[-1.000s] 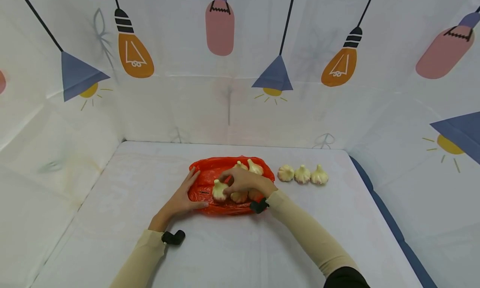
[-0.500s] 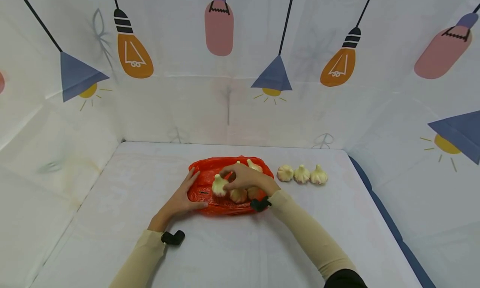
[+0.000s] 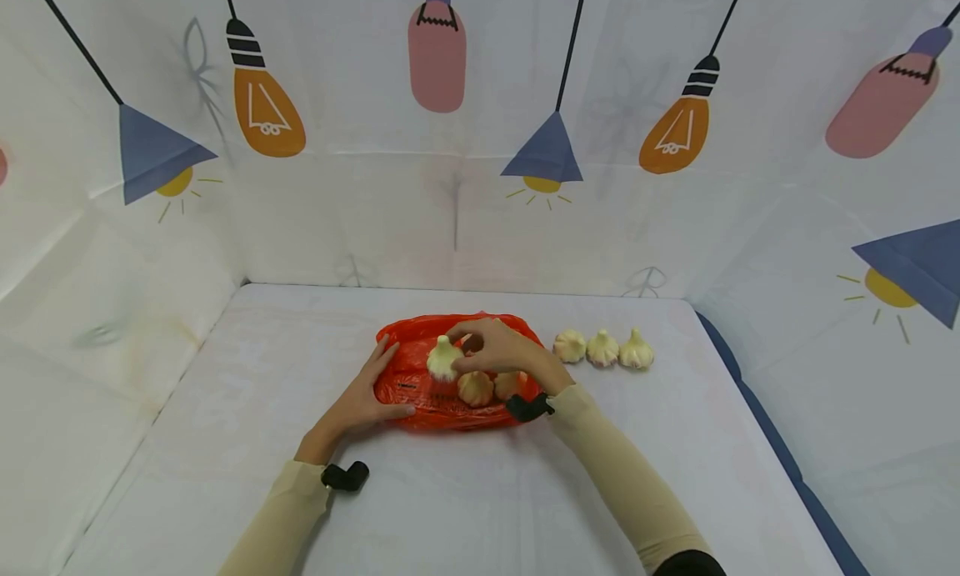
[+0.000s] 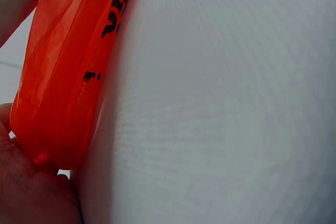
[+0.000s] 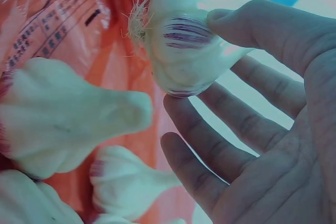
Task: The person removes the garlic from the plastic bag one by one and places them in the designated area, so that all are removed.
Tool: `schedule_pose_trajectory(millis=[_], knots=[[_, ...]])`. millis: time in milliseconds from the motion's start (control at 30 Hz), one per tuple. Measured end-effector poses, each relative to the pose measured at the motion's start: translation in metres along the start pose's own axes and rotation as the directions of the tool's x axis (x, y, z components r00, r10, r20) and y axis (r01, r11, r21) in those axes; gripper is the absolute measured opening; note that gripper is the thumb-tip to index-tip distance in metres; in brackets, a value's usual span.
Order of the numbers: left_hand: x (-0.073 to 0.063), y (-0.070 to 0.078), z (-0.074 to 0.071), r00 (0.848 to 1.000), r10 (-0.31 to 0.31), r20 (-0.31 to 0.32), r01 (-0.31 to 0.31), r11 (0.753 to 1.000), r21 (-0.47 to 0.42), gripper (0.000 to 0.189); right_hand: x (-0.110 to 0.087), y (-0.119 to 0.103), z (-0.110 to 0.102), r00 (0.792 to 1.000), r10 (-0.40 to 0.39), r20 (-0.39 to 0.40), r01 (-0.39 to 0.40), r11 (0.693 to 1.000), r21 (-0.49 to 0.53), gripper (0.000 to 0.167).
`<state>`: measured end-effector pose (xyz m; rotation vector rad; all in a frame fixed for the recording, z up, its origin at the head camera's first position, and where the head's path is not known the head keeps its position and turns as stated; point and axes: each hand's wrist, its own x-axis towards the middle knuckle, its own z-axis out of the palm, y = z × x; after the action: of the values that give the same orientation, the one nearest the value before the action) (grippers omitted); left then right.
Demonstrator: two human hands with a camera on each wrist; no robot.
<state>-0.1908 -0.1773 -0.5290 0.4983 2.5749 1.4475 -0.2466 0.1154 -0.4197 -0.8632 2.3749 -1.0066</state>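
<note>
My right hand (image 3: 497,348) pinches a pale garlic bulb (image 3: 443,359) between thumb and fingertips above an opened red plastic bag (image 3: 401,393). Purple streaks and a root tuft show on this garlic bulb (image 5: 181,40) in the right wrist view. Further garlic bulbs (image 3: 476,388) lie in the bag, some hidden beneath the right hand. At the bag's left end, my left hand (image 3: 358,404) spreads its thumb and extended fingers along the edge, touching the plastic. Dark print marks the bag's side (image 4: 63,77) in the left wrist view.
Three garlic bulbs (image 3: 602,348) stand in a row on the white table (image 3: 435,501), right of the bag. White sheeting (image 3: 330,201) printed with lamps and light bulbs encloses the back and sides.
The right hand has lifted the pinched garlic bulb up and slightly right, away from the other bulbs. The left hand stays at the bag's edge.
</note>
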Motion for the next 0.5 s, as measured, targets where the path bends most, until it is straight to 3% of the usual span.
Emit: schedule_pose_trajectory(millis=[500], knots=[[-0.001,0.001,0.000,1.000,0.000,-0.008,0.000,1.000,-0.015,0.111,-0.039,-0.014,-0.018,0.983,-0.035,-0.182,0.052,0.994,0.093,0.046]])
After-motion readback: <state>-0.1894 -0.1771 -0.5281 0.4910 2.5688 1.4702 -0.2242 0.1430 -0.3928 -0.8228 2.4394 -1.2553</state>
